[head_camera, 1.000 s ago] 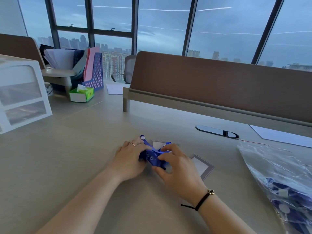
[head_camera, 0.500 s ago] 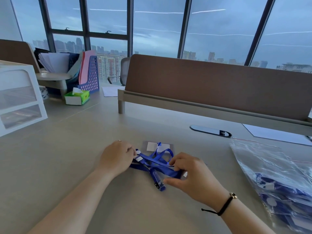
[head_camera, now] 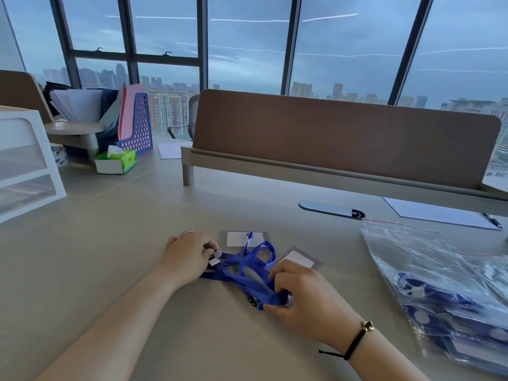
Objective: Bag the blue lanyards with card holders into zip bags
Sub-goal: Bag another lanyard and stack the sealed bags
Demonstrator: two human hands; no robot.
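A tangle of blue lanyards (head_camera: 242, 273) lies on the desk between my hands. My left hand (head_camera: 187, 257) pinches the strap's left end by its white clips. My right hand (head_camera: 302, 295) grips the bundle's right end near a black buckle. Two clear card holders with white inserts lie just behind: one card holder (head_camera: 243, 239) flat, the other card holder (head_camera: 299, 259) angled beside my right hand. At the right, clear zip bags (head_camera: 428, 273) hold several bagged blue lanyards.
A brown divider panel (head_camera: 330, 138) crosses the desk behind. A white drawer unit (head_camera: 24, 160) stands at the left, with a green tissue box (head_camera: 115, 160) and a file rack (head_camera: 137, 122) beyond. White paper (head_camera: 437, 213) and a cable port (head_camera: 330, 209) lie at the right.
The tight blue bundle has been spread apart: my hands moved away from each other, stretching the straps. The second card holder is uncovered beside my right hand.
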